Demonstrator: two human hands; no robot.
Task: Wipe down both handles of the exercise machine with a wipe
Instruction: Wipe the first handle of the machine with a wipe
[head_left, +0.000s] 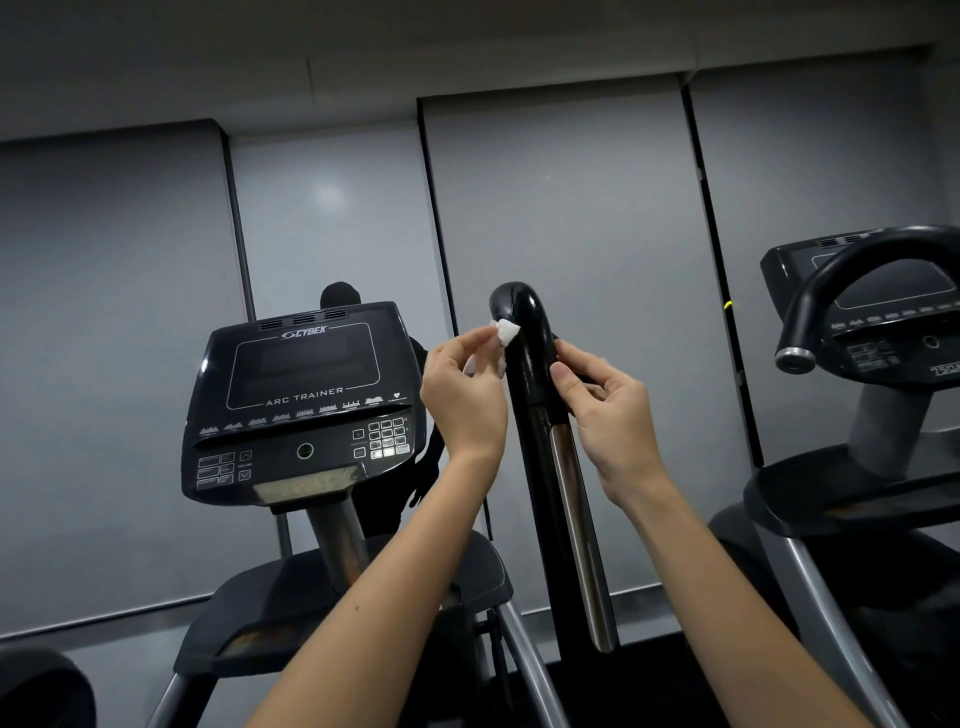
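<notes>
- The left hand (462, 395) pinches a small white wipe (505, 332) between thumb and fingertips and holds it against the left side of the handle (525, 338), just under its curved top.
- The right hand (608, 415) grasps the same black handle from the other side, thumb in front and fingers curled behind.
- The handle stands upright between the two hands; a metal strip (571, 499) runs down it below the right hand.
- The console (301, 395), marked ARC TRAINER, sits left of the left hand.
- A second machine (857, 332) stands right of the right hand.
</notes>
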